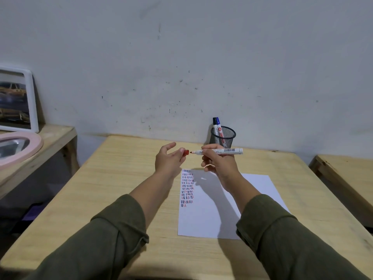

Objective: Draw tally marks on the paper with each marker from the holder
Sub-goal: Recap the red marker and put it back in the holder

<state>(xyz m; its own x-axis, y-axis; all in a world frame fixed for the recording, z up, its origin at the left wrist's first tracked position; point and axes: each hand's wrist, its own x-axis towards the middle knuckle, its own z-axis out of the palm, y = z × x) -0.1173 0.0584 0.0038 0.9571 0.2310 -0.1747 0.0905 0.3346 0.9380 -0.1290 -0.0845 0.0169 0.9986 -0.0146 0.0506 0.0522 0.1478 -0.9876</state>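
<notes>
1. Two hands are working above the wooden table [125,178], which is carrying everything here; I am watching it run from the wall toward me, with a lower bench on each side.
2. I am seeing the paper [232,209] lying flat on the table just under the hands, with rows of red and blue tally marks [187,187] filling a narrow column along its left edge while the rest is sitting blank.
3. I am tracking the right hand [219,161], which is closing its fingers around the barrel of the red marker [220,151], holding it level in the air with the bare tip pointing left.
4. I am reading the left hand [169,159] as loosely curled, pinching the red cap [186,152] between thumb and fingertips just apart from the tip, with the other fingers spreading open.
5. I am noting the mesh holder [223,136] standing by the wall behind the right hand, with the blue marker [217,127] leaning inside it.
6. I am judging the risks: the exposed tip could be smearing the left fingers if the two hands are meeting off-line, the small cap could be slipping from that light pinch and rolling off, and a sleeve could be dragging across fresh marks.
</notes>
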